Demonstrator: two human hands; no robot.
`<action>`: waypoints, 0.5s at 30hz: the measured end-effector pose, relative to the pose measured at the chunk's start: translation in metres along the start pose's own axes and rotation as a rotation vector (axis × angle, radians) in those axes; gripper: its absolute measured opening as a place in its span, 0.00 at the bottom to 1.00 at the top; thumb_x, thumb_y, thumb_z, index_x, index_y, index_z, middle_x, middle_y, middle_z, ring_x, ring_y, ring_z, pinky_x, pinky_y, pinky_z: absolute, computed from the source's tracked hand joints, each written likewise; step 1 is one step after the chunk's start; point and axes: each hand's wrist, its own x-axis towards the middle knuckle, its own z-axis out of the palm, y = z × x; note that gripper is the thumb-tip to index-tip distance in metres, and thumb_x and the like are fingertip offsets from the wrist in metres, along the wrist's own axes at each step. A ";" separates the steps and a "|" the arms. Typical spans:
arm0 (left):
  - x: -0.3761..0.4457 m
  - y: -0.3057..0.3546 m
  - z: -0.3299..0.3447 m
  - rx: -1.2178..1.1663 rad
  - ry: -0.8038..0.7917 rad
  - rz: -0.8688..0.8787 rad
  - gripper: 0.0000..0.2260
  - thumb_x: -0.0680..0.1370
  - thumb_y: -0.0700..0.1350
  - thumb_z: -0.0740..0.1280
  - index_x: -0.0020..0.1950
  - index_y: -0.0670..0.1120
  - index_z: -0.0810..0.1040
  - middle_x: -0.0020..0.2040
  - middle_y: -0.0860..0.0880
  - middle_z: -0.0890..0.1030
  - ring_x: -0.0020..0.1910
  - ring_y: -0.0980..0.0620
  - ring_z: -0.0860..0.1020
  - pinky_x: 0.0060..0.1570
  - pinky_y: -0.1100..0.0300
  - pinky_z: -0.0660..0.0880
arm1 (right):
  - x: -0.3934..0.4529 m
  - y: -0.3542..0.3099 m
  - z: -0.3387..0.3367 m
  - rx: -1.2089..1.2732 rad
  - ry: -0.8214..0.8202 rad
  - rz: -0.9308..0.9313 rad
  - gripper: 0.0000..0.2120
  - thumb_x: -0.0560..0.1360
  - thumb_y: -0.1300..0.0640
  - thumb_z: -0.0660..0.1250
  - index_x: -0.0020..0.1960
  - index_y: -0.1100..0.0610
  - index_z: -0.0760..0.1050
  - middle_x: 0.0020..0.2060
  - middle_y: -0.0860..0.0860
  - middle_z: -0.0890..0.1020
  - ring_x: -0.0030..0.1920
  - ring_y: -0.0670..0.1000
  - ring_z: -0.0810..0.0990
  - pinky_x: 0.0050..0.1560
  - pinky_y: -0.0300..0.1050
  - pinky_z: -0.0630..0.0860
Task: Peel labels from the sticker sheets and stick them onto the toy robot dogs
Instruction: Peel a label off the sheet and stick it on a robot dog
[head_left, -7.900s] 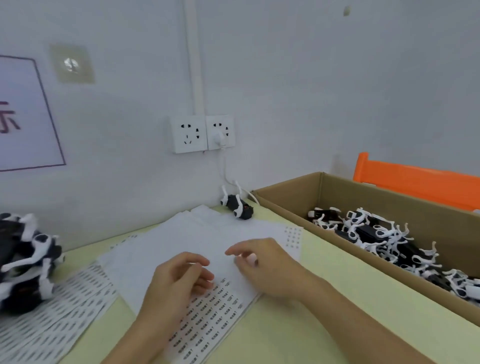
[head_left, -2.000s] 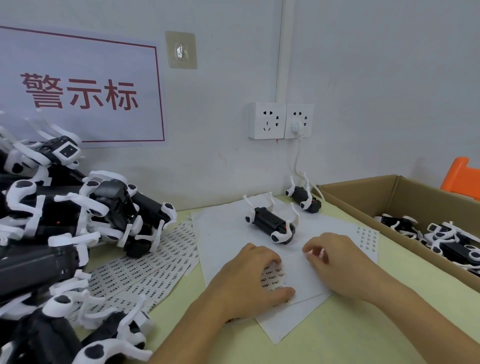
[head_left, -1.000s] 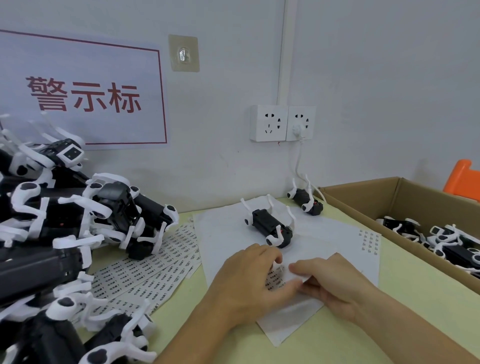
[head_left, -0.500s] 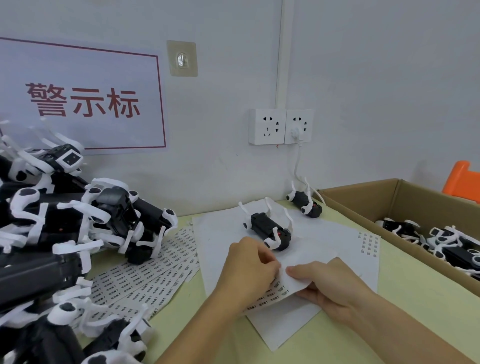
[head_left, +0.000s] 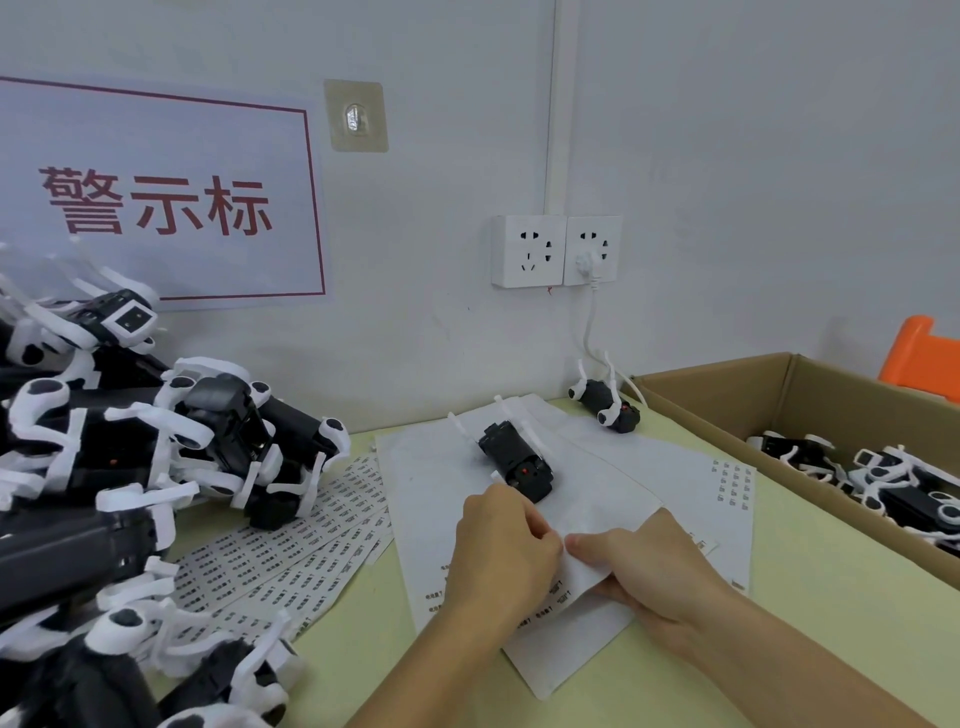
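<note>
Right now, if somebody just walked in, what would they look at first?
Probably the big heap of black-and-white toy robot dogs piled on the left of the table. Next, the red-lettered sign on the wall above them. In the middle, the left hand and right hand pinch a sticker sheet, with one toy dog lying on its back just behind.

2 hands (head_left: 506, 551) work over the paper, and 2 toy dogs (head_left: 514, 457) lie singly on the table, apart from a heap too tangled to count. There are 2 wall sockets (head_left: 529, 251), 1 cardboard box (head_left: 831, 395) and 1 wall sign (head_left: 156, 200).
</note>
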 end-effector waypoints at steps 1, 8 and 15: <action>0.000 0.000 0.001 -0.001 0.008 -0.001 0.07 0.76 0.42 0.68 0.39 0.43 0.83 0.40 0.48 0.82 0.39 0.52 0.82 0.41 0.53 0.82 | 0.000 0.000 0.000 -0.003 0.002 0.003 0.19 0.70 0.66 0.74 0.59 0.68 0.74 0.50 0.64 0.84 0.45 0.63 0.86 0.53 0.64 0.81; 0.000 -0.007 0.003 -0.080 0.011 0.018 0.06 0.74 0.42 0.70 0.36 0.46 0.82 0.36 0.49 0.82 0.35 0.57 0.80 0.35 0.62 0.78 | 0.001 0.000 0.000 -0.035 0.002 -0.011 0.12 0.70 0.67 0.73 0.53 0.69 0.78 0.44 0.64 0.85 0.43 0.64 0.86 0.53 0.66 0.81; 0.008 -0.018 -0.011 -0.232 -0.139 -0.016 0.08 0.72 0.38 0.72 0.36 0.49 0.87 0.33 0.54 0.85 0.35 0.58 0.83 0.39 0.64 0.80 | 0.002 0.000 -0.002 0.013 -0.004 -0.001 0.09 0.71 0.70 0.72 0.51 0.68 0.80 0.42 0.61 0.87 0.44 0.61 0.87 0.52 0.61 0.82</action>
